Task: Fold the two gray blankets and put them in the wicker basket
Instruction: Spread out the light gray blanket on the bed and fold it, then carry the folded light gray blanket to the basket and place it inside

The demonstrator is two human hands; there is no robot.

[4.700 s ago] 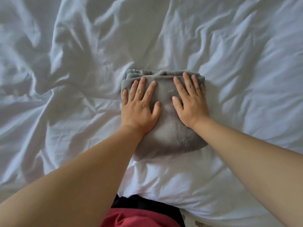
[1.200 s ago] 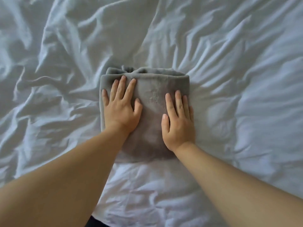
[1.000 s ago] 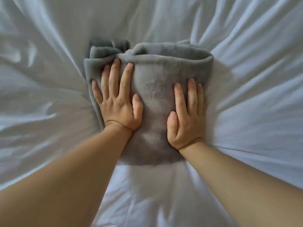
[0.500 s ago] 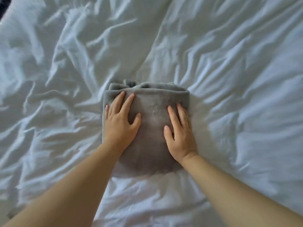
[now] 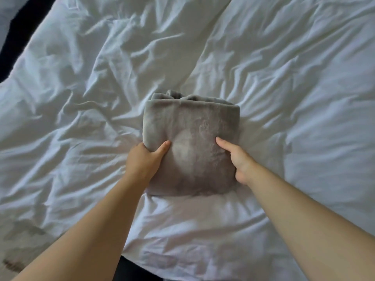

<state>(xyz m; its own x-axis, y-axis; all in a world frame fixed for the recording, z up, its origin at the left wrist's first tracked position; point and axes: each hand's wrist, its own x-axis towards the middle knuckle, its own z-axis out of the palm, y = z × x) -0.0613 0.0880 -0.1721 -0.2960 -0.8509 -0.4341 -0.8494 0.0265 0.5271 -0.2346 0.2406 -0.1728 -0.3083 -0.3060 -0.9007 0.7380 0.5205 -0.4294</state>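
Soft, diffuse daylight is falling on the white bedding (image 5: 284, 67); I am not making out its direction. Colour is shifting: warm cream along the upper middle, cool blue toward both sides. Creases are throwing only shallow, soft-edged shadows. A denser shadow is pooling along the right side of the gray blanket (image 5: 190, 142), whose centre is showing a pale sheen. Top-left corner is dropping to near black. Lower-left bedding is smearing into blur with brownish blotches. The forearms (image 5: 91, 230) are reading soft and are ballooning toward the bottom corners, wide-angle stretch
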